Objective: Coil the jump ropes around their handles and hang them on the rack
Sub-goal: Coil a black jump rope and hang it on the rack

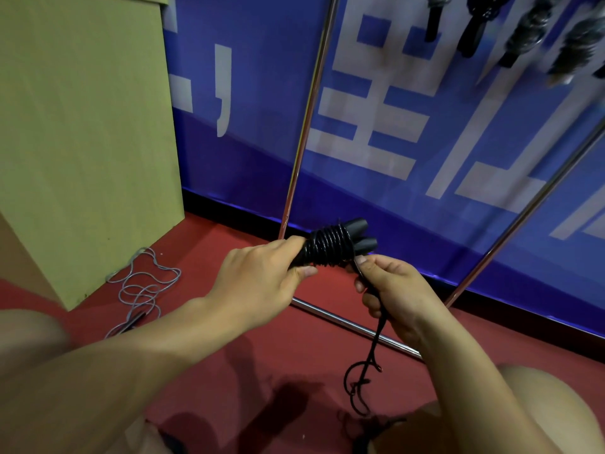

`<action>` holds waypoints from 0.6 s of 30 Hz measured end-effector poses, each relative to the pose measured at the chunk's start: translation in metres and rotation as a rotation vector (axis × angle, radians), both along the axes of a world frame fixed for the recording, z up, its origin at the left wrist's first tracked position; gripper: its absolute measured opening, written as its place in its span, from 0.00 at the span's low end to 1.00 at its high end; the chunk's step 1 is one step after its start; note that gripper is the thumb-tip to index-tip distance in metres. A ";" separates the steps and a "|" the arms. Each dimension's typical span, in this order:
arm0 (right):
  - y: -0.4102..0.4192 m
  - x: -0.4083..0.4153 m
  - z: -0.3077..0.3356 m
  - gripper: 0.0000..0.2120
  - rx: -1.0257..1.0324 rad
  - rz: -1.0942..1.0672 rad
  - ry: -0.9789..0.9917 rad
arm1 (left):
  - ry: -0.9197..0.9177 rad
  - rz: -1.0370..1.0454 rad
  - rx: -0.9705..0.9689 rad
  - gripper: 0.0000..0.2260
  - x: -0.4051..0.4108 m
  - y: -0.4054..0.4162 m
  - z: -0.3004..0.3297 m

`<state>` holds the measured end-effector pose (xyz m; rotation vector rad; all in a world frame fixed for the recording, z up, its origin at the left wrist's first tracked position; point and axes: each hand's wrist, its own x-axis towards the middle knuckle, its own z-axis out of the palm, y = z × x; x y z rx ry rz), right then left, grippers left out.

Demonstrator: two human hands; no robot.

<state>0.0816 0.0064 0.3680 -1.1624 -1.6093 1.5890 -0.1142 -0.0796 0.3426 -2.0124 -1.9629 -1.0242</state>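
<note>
Red carpet floor [268,348] meets a blue banner wall [409,132]; chrome rack tubes [306,126] stand before it. At frame centre, the left hand [258,276] grips the black jump rope handles [334,245]. The right hand [393,293] has its fingers [368,263] pinching the rope tail [376,339]. A grey jump rope [140,286] lies lower left beside cardboard [85,132].

We saw large white characters, cropped and unreadable, plus a comma, on the far blue banner [409,132].

The picture's top edge is cutting off blurred hanging ropes [530,31]; the left hand [262,276] is hiding the handles' [330,247] near ends.
</note>
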 end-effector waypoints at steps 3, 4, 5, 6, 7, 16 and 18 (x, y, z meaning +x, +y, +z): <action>0.000 0.000 -0.001 0.11 -0.002 0.009 0.017 | -0.012 0.033 -0.024 0.17 0.001 0.000 0.000; 0.000 0.000 -0.002 0.12 -0.003 0.012 0.021 | -0.019 0.051 -0.037 0.15 0.001 0.001 0.001; 0.000 0.000 -0.002 0.14 -0.002 0.020 0.022 | -0.031 0.068 -0.054 0.14 0.002 0.001 0.002; 0.001 0.000 -0.003 0.16 0.005 0.030 0.022 | -0.043 0.084 -0.071 0.14 0.001 0.001 0.003; 0.001 0.001 -0.004 0.17 0.017 0.042 0.014 | -0.053 0.100 -0.088 0.13 0.002 0.001 0.004; -0.001 0.000 -0.007 0.06 0.096 0.086 -0.131 | -0.049 0.269 -0.252 0.12 -0.010 0.012 0.011; 0.000 0.002 -0.007 0.09 0.095 0.082 -0.187 | -0.059 0.302 -0.283 0.12 -0.014 0.015 0.011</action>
